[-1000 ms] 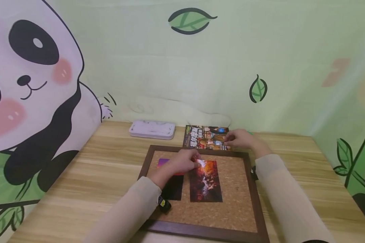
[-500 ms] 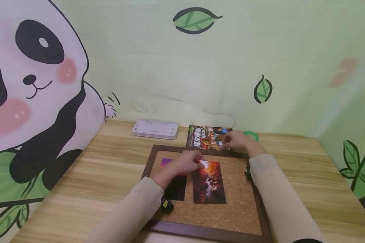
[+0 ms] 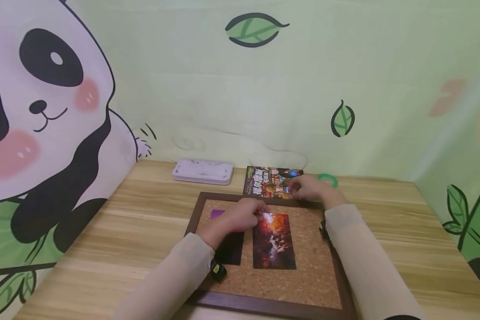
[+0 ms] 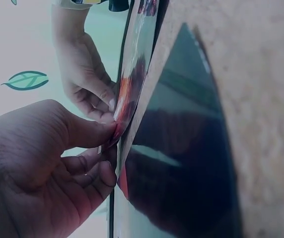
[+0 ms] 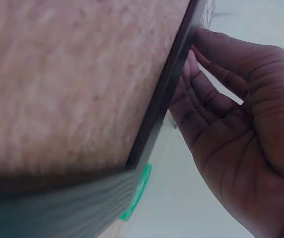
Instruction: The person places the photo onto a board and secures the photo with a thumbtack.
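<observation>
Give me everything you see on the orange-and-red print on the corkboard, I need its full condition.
The orange-and-red print is an upright rectangle, bright orange and white at the top, darkening below with pale streaks. It looks like thin, glossy paper or card and appears slightly bowed in the left wrist view. It lies over the framed corkboard, right of a darker print. The left hand pinches it near its upper left corner.
</observation>
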The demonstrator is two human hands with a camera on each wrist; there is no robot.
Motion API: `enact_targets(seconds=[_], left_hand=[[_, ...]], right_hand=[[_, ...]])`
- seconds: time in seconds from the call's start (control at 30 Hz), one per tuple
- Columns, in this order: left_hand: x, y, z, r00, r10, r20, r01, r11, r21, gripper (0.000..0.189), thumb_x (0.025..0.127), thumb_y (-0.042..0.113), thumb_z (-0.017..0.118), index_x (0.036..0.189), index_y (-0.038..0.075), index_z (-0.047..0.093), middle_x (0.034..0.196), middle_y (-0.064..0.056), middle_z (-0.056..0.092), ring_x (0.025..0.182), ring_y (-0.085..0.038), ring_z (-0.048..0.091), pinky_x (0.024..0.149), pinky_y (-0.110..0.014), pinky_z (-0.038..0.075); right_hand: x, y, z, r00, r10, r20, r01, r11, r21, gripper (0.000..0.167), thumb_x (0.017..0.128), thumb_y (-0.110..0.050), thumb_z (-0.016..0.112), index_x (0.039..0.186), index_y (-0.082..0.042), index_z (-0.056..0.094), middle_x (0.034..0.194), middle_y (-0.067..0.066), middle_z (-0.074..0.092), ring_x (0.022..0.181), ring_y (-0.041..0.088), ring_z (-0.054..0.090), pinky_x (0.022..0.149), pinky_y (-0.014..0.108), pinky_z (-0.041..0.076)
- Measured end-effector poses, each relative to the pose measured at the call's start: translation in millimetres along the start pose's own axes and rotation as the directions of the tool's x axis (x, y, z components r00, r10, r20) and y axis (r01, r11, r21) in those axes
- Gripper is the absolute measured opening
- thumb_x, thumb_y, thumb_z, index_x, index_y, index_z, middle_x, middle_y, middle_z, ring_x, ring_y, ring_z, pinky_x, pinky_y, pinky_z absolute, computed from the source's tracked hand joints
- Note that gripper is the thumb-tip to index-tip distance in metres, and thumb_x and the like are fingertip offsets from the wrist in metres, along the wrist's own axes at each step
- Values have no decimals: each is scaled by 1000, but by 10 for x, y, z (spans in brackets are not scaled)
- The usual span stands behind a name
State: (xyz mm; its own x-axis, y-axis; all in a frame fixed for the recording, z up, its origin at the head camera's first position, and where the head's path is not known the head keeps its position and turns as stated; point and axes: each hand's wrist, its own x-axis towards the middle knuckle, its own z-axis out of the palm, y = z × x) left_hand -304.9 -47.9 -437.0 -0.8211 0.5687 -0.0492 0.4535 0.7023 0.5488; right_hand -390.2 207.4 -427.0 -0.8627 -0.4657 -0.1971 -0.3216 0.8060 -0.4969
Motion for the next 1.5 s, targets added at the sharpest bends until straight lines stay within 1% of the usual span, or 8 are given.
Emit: enact_targets(seconds=[0.23, 0.6, 0.77, 0.93, 1.1, 1.27, 1.37, 1.5], left_hand=[[10, 4, 0, 1000, 1, 2, -1, 1000, 8, 25, 95, 5, 62, 119, 11, 69, 102, -2, 68, 86, -15, 58, 77, -31, 49], [55, 8, 30, 999, 32, -24, -32, 999, 2, 19, 96, 8, 66, 114, 10, 71, 100, -1, 70, 91, -14, 63, 83, -32, 52], [79, 26, 32, 999, 21, -36, -20, 999, 34, 16, 96, 10, 68, 111, 9, 72, 99, -3, 71, 91, -14, 65, 83, -32, 53], [85, 31, 16, 999, -13, -49, 16, 999, 45, 13, 95, 12, 69, 108, 9, 72, 98, -3, 70, 91, -16, 64, 84, -34, 52], [75, 15, 9, 999, -24, -49, 25, 999, 29, 13, 95, 13, 70, 107, 9, 72, 100, -3, 70, 92, -16, 64, 86, -35, 53], [77, -4, 9, 999, -24, -38, 24, 1000, -5, 13, 95, 13, 70, 107, 10, 73, 100, -2, 70, 92, -15, 64, 87, -35, 53], [77, -18, 12, 999, -19, -36, 19, 1000, 2, 13, 95, 15, 71, 107, 11, 73, 99, -1, 70, 92, -15, 64, 87, -35, 52], [72, -42, 11, 999, 4, -49, -2, 999, 43, 13, 94, 18, 72, 105, 13, 74, 100, 0, 68, 95, -15, 63, 89, -34, 51]], right_hand=[[27, -20, 23, 1000, -25, -12, 24, 1000, -10, 8, 95, -11, 69, 100, -6, 70, 89, 5, 68, 79, 18, 61, 71, 35, 51], [-30, -13, 48, 1000, -12, -11, 12, 999, 38, 6, 97, -11, 67, 97, -6, 70, 92, 5, 68, 82, 19, 60, 74, 35, 50], [-82, -34, 52, 994, -77, -75, 82, 995, 54, 7, 98, -11, 65, 96, -6, 70, 92, 4, 69, 79, 18, 59, 72, 34, 49], [-222, -192, 59, 977, -156, -145, 172, 979, 107, 6, 96, -15, 68, 97, -11, 72, 93, 1, 71, 82, 17, 62, 74, 36, 50], [-372, -364, 149, 973, -218, -81, 230, 956, 184, 7, 97, -19, 69, 100, -15, 74, 96, -2, 71, 85, 17, 63, 75, 37, 51], [-406, -411, 283, 973, -222, 65, 194, 935, 295, 9, 98, -16, 67, 102, -10, 72, 95, 5, 70, 82, 22, 63, 72, 39, 54], [-393, -409, 327, 971, -213, 104, 174, 938, 299, 7, 98, -13, 66, 100, -9, 71, 93, 6, 68, 82, 22, 62, 73, 38, 53], [-381, -410, 347, 972, -210, 102, 177, 948, 264, 6, 97, -12, 66, 99, -9, 71, 92, 4, 67, 82, 20, 60, 73, 36, 51]])
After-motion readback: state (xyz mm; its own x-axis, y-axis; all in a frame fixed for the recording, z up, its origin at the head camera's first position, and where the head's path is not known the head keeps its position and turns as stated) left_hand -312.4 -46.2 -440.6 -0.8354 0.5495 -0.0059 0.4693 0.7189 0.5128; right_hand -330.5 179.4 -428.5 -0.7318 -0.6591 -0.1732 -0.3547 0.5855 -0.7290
